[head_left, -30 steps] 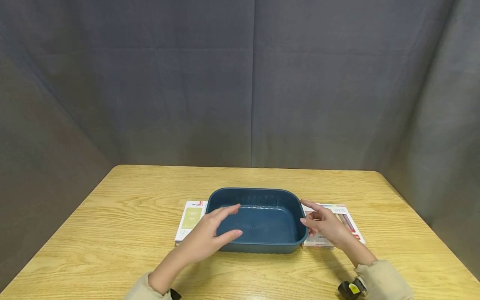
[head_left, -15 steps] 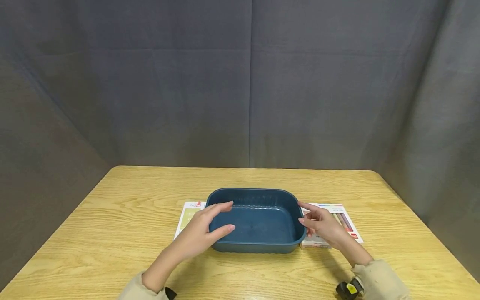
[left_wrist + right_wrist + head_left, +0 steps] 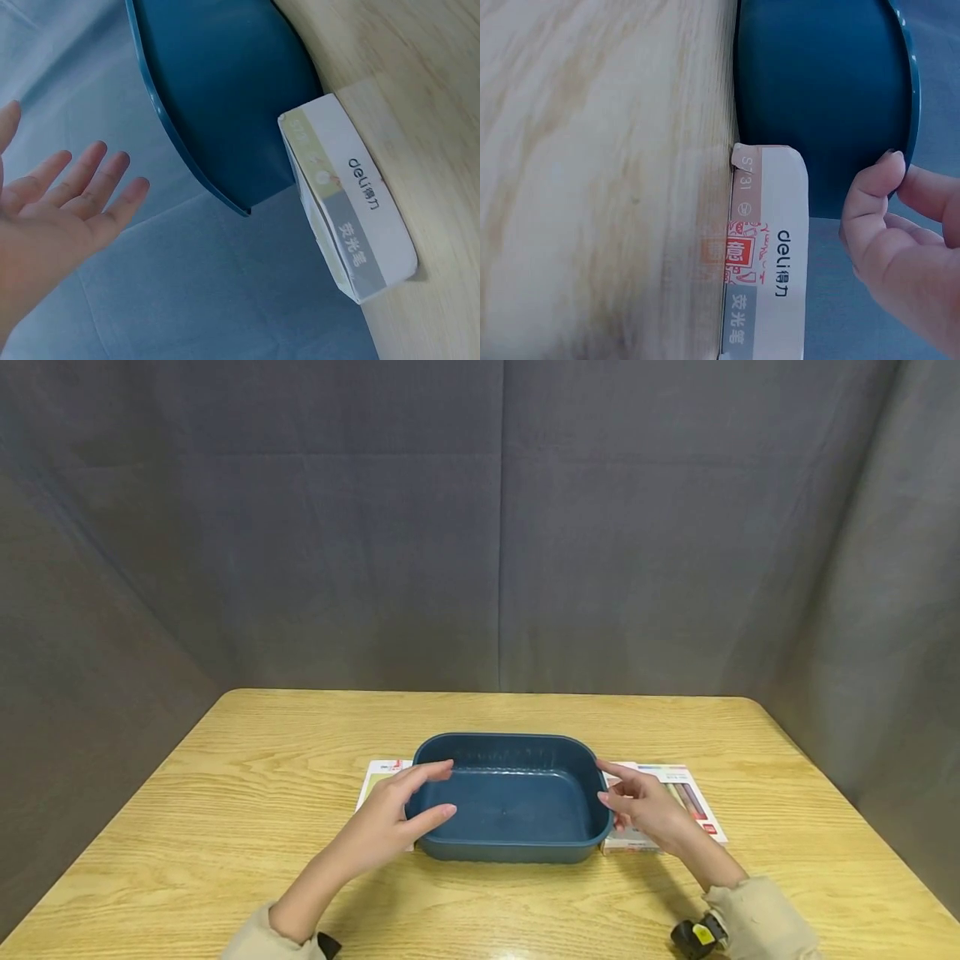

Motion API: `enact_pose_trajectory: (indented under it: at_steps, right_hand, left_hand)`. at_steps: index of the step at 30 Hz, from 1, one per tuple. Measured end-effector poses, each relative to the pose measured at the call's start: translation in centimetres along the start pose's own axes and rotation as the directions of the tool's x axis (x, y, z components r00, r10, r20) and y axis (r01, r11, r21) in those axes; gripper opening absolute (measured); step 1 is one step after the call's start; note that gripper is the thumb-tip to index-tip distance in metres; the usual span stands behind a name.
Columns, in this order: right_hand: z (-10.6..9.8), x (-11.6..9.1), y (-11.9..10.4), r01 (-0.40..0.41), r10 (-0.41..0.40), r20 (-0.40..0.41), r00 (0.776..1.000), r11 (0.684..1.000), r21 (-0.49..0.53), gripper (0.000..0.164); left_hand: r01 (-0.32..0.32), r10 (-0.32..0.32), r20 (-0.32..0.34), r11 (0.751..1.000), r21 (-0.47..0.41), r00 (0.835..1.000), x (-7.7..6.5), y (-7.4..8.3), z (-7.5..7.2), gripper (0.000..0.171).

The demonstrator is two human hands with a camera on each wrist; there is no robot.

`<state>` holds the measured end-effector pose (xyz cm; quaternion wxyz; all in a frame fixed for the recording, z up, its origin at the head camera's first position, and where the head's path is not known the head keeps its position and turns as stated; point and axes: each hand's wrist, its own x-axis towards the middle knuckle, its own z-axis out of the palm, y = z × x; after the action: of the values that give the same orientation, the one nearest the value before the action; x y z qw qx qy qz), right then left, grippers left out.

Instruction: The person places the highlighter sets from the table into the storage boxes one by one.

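Note:
A dark teal plastic bin (image 3: 517, 853) stands upright on the table. My right hand (image 3: 647, 806) is at its right end. In the right wrist view, thumb and curled fingers pinch the rim of the bin (image 3: 817, 82). My left hand (image 3: 384, 814) hovers over the left end with fingers spread, and the left wrist view shows it apart from the rim with nothing in it. Beside the bin's left end lies a white and green highlighter box (image 3: 378, 770), mostly hidden by that hand. Another highlighter box (image 3: 780, 255) lies against the right end.
Beyond the right highlighter box, a white pack (image 3: 697, 806) with coloured sticks pictured on it lies flat. The wooden table (image 3: 300, 735) has rounded far corners. Grey cloth (image 3: 495, 527) hangs behind it and at both sides.
My left hand has drawn back to the left over the bin's left end, covering more of the highlighter box there. My right hand stays at the right rim.

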<state>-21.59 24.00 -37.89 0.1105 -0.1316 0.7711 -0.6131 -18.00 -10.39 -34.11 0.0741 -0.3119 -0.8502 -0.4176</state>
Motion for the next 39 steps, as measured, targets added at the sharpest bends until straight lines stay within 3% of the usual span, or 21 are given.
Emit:
enact_pose_trajectory:
  at_steps: [13,39]
  right_hand:
    - [0.2,-0.1,-0.3,-0.015,0.015,0.001,1.0,0.999,0.037,0.057]
    - [0.1,-0.1,-0.4,-0.049,0.049,-0.007,0.999,0.998,0.028,0.056]
  left_hand:
    - [0.016,-0.016,-0.031,1.0,-0.005,0.999,-0.5,-0.9,-0.4,0.049]
    - [0.067,-0.061,-0.072,0.995,0.072,0.995,-1.6,-1.6,-1.9,0.044]
